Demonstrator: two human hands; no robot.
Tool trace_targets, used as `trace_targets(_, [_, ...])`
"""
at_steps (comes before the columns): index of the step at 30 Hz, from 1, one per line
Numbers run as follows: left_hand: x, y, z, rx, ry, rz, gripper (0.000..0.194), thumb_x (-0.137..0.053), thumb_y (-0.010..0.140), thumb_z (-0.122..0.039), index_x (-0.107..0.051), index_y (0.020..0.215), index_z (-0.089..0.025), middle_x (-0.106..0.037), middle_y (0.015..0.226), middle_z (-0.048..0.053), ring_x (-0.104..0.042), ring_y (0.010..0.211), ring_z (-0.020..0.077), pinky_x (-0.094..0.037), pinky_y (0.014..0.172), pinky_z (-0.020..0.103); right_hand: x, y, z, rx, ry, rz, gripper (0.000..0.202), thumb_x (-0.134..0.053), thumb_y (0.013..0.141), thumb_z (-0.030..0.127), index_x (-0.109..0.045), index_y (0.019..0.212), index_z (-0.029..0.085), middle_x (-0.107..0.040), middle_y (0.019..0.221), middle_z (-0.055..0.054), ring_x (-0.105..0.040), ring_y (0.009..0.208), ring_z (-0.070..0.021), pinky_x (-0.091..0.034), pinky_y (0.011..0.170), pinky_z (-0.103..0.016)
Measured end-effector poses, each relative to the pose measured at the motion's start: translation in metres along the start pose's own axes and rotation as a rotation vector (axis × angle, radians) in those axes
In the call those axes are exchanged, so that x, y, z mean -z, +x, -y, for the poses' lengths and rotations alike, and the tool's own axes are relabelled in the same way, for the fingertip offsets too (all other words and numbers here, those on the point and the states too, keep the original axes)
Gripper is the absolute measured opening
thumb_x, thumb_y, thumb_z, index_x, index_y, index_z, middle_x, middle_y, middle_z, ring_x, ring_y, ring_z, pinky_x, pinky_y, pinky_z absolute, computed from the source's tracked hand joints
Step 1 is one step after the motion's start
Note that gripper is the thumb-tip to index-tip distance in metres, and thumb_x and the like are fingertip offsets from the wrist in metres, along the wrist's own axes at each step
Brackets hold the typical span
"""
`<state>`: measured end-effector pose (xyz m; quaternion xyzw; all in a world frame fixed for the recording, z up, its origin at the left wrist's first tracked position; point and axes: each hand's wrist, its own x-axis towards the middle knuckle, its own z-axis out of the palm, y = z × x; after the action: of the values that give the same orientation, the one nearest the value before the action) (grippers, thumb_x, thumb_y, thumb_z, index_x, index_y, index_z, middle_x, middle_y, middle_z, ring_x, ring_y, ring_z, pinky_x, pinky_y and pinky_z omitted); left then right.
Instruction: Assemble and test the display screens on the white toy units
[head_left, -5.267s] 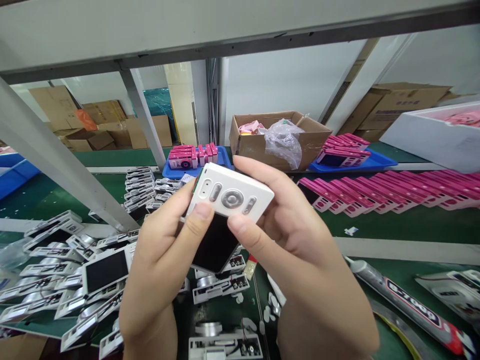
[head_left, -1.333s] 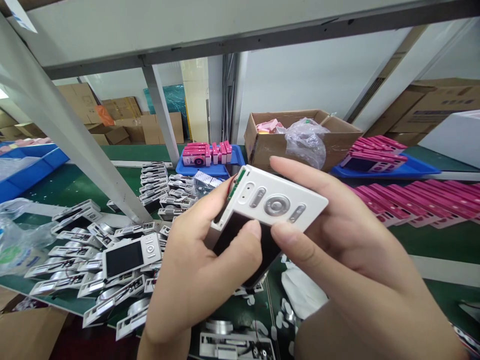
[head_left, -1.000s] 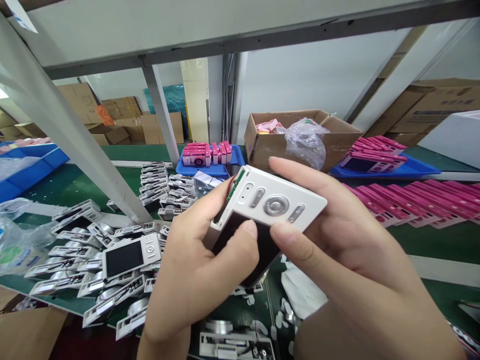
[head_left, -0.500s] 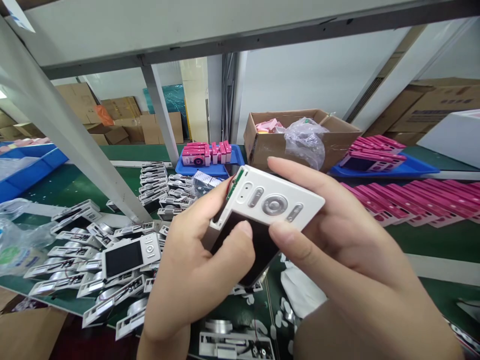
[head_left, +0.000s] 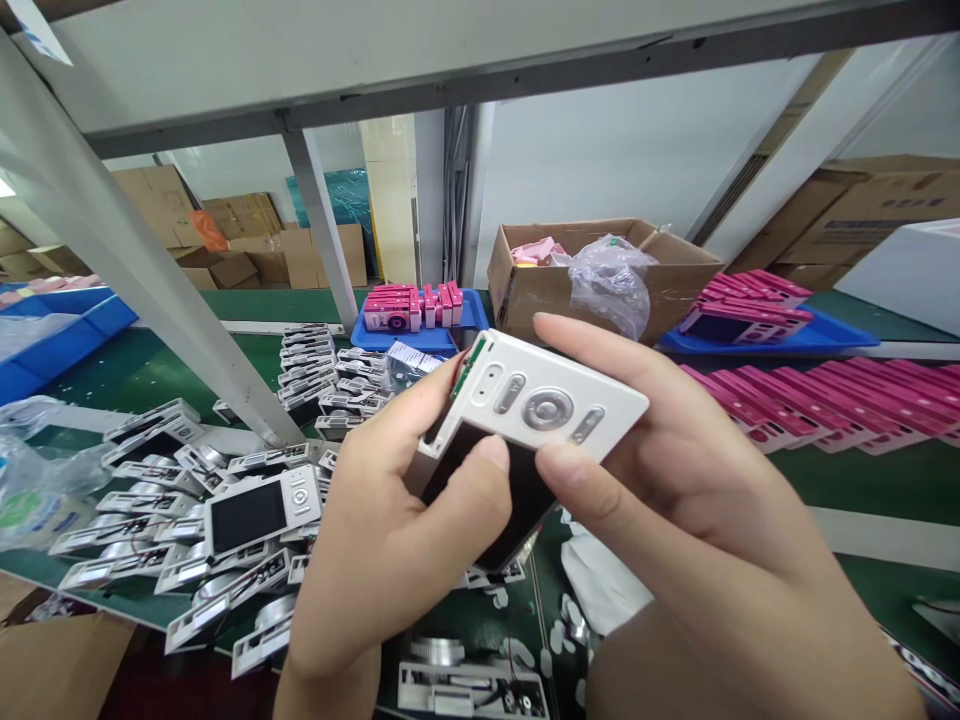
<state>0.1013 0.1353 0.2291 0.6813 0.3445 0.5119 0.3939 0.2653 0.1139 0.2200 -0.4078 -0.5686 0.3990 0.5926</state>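
A white digital camera (head_left: 525, 420) is clasped between both hands, held above the bench and tilted, its back turned up. The left hand (head_left: 409, 530) is closed around its near left side, the thumb lying across the black screen (head_left: 525, 505). The right hand (head_left: 675, 480) grips the opposite side, its thumb tip at the border of screen and button panel and its index finger along the far edge. Just beyond the thumbs sits a round silver button pad (head_left: 547, 409); beside the left fingers, a green circuit board (head_left: 470, 367) shows at the open edge.

Below the grip, an open camera body (head_left: 474, 690) lies on the green bench (head_left: 900, 480), with small white scraps (head_left: 559, 638) near it. Left of the grip spreads a jumbled heap of white camera bodies (head_left: 180, 530), one camera with its screen up (head_left: 247, 518) on top. Past the left hand, more white bodies stand stacked (head_left: 307, 365). Straight beyond the grip are a blue tray (head_left: 474, 315) of pink cameras (head_left: 394, 308) and a cardboard box (head_left: 525, 295) with a clear plastic bag (head_left: 611, 285) hanging over its side. Right of the grip runs an overlapping row of pink cameras (head_left: 847, 400).
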Motion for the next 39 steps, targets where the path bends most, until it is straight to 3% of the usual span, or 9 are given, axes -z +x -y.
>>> trace_targets(5, [-0.002,0.001,0.0,-0.008,-0.038,0.001,0.029,-0.059,0.105,-0.021,-0.078,0.124,-0.03,-0.081,0.109,-0.004,-0.073,0.089,0.015,-0.059,0.077,0.022,0.0,-0.001,0.0,-0.01,0.014,0.013,0.043,-0.076,0.098,0.048,-0.065,0.14,0.049,-0.077,0.136,0.005,-0.074,0.128,-0.0304,-0.072,0.094,-0.039])
trace_targets(10, [-0.009,0.0,0.001,0.01,-0.124,-0.1,0.03,-0.057,0.106,-0.029,-0.08,0.126,-0.026,-0.082,0.118,0.001,-0.076,0.106,0.0226,-0.062,0.093,0.031,-0.001,0.001,0.0,-0.012,0.049,0.006,0.044,-0.078,0.097,0.046,-0.066,0.139,0.049,-0.078,0.133,0.005,-0.075,0.126,-0.0295,-0.072,0.094,-0.036])
trace_targets(14, [-0.002,0.004,0.004,-0.014,-0.071,0.024,0.032,-0.07,0.101,-0.041,-0.078,0.129,-0.027,-0.082,0.116,0.002,-0.078,0.098,0.0227,-0.064,0.083,0.03,0.0,0.002,0.001,0.002,0.055,-0.014,0.043,-0.08,0.095,0.045,-0.068,0.136,0.046,-0.079,0.132,0.003,-0.077,0.123,-0.0303,-0.073,0.092,-0.038])
trace_targets(17, [0.006,0.007,0.006,-0.005,0.079,0.024,0.032,-0.079,0.096,-0.043,-0.079,0.123,-0.027,-0.083,0.11,0.001,-0.078,0.095,0.0212,-0.062,0.081,0.027,0.001,0.002,0.0,-0.001,0.061,-0.012,0.041,-0.078,0.097,0.042,-0.068,0.136,0.047,-0.078,0.133,0.004,-0.076,0.125,-0.0293,-0.073,0.092,-0.036])
trace_targets(21, [0.006,0.009,0.009,-0.003,0.098,0.003,0.036,-0.069,0.103,-0.047,-0.077,0.133,-0.027,-0.083,0.119,0.002,-0.077,0.105,0.0218,-0.061,0.092,0.028,0.0,0.004,-0.002,0.009,0.069,-0.005,0.039,-0.075,0.098,0.039,-0.068,0.136,0.046,-0.076,0.138,0.003,-0.075,0.126,-0.0291,-0.072,0.096,-0.04])
trace_targets(27, [-0.003,0.011,0.011,0.015,-0.081,-0.054,0.043,-0.05,0.111,-0.051,-0.082,0.119,-0.023,-0.084,0.11,0.005,-0.078,0.103,0.0235,-0.062,0.091,0.032,-0.002,0.006,-0.004,-0.005,0.111,-0.006,0.04,-0.077,0.097,0.04,-0.067,0.135,0.047,-0.077,0.135,0.003,-0.076,0.125,-0.0288,-0.071,0.1,-0.045])
trace_targets(33, [0.004,0.01,0.014,0.0,0.09,0.042,0.042,-0.072,0.101,-0.046,-0.073,0.141,-0.031,-0.081,0.126,0.0,-0.077,0.103,0.0194,-0.061,0.088,0.026,0.001,0.007,-0.005,0.012,0.074,-0.022,0.038,-0.077,0.097,0.039,-0.068,0.134,0.045,-0.079,0.13,0.002,-0.077,0.122,-0.0271,-0.071,0.099,-0.042])
trace_targets(36, [0.003,0.009,0.017,-0.002,0.077,0.0,0.039,-0.062,0.107,-0.047,-0.073,0.141,-0.032,-0.079,0.132,0.0,-0.074,0.117,0.0202,-0.058,0.1,0.026,0.002,0.006,-0.007,0.031,0.079,-0.016,0.04,-0.077,0.097,0.038,-0.068,0.136,0.044,-0.079,0.128,0.002,-0.078,0.12,-0.0258,-0.072,0.096,-0.039])
trace_targets(39, [0.0,0.008,0.019,0.026,-0.053,-0.055,0.039,-0.054,0.11,-0.051,-0.078,0.133,-0.032,-0.081,0.128,0.001,-0.075,0.118,0.0224,-0.062,0.094,0.028,0.002,0.006,-0.01,0.038,0.083,-0.032,0.042,-0.077,0.098,0.037,-0.067,0.138,0.045,-0.08,0.128,0.003,-0.079,0.116,-0.0234,-0.072,0.092,-0.033])
